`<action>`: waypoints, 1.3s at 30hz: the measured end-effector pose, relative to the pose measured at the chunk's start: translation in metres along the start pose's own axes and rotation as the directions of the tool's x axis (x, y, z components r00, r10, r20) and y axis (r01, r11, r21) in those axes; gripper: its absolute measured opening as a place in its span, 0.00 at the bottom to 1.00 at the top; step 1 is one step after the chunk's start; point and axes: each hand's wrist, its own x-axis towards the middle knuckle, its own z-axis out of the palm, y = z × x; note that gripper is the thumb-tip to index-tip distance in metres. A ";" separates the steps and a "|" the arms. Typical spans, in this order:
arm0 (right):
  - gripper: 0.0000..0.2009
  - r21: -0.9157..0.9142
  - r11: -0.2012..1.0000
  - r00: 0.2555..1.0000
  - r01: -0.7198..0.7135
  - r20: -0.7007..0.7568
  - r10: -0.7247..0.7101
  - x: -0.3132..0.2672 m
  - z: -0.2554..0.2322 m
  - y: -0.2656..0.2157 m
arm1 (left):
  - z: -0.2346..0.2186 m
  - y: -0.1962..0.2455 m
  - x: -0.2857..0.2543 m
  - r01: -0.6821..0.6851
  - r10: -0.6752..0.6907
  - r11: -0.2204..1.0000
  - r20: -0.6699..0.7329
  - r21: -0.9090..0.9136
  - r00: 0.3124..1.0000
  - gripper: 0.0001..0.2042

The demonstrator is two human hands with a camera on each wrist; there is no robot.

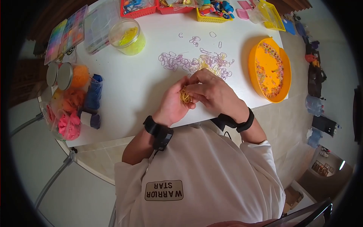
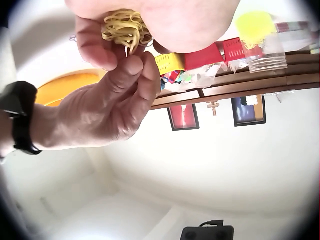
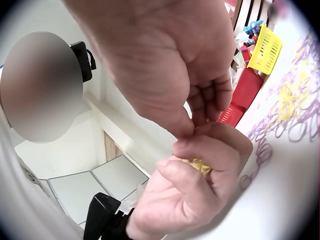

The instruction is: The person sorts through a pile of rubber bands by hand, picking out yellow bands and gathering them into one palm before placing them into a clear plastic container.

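A clump of yellow rubber bands (image 1: 185, 96) lies in my left hand (image 1: 171, 101), whose fingers curl round it over the table's near part. In the left wrist view the looped yellow bands (image 2: 125, 29) show between the fingers and palm. My right hand (image 1: 218, 92) comes in from the other side. Its thumb and forefinger pinch at the edge of the clump, where a thin strand reaches the fingertips in the left wrist view. Most of the clump is hidden by the fingers in the right wrist view. Just beyond both hands, purple and yellow bands (image 1: 174, 60) lie scattered.
A yellow bowl (image 1: 289, 72) of small coloured beads stands at the right. A clear tub (image 1: 132, 43) of bright yellow bands is at back left. Jars (image 1: 77, 75) and bags line the left edge; red and yellow baskets (image 1: 213, 17) stand along the back.
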 end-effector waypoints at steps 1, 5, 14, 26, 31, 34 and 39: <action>0.07 0.003 1.000 1.000 -0.008 0.002 0.008 -0.001 0.000 0.000 | 0.000 -0.001 0.000 0.005 -0.005 1.000 -0.001 0.013 1.000 0.15; 0.09 0.075 0.996 0.991 -0.051 -0.124 0.060 -0.010 -0.008 0.007 | -0.005 -0.001 -0.002 0.028 -0.030 0.999 0.052 0.034 0.998 0.15; 0.08 -0.236 0.837 0.855 -0.493 -0.308 0.417 -0.052 -0.058 0.073 | -0.009 0.016 -0.019 -0.044 0.044 0.999 -0.023 0.014 0.999 0.25; 0.03 -0.297 0.860 0.904 -0.415 -0.242 0.352 -0.046 -0.041 0.097 | -0.008 0.013 -0.028 -0.075 0.075 0.997 -0.008 0.013 0.997 0.25; 0.03 -0.338 0.862 0.919 -0.378 -0.247 0.306 -0.051 -0.042 0.098 | -0.006 0.010 -0.029 -0.083 0.084 0.996 -0.007 0.014 0.996 0.24; 0.04 -0.302 0.875 0.911 -0.378 -0.291 0.293 -0.053 -0.047 0.088 | -0.004 0.008 -0.030 -0.083 0.083 0.996 -0.023 0.013 0.996 0.23; 0.04 -0.201 0.855 0.854 -0.478 -0.335 0.398 -0.050 -0.056 0.066 | 0.000 0.003 -0.029 -0.099 0.103 0.993 -0.067 0.060 0.992 0.18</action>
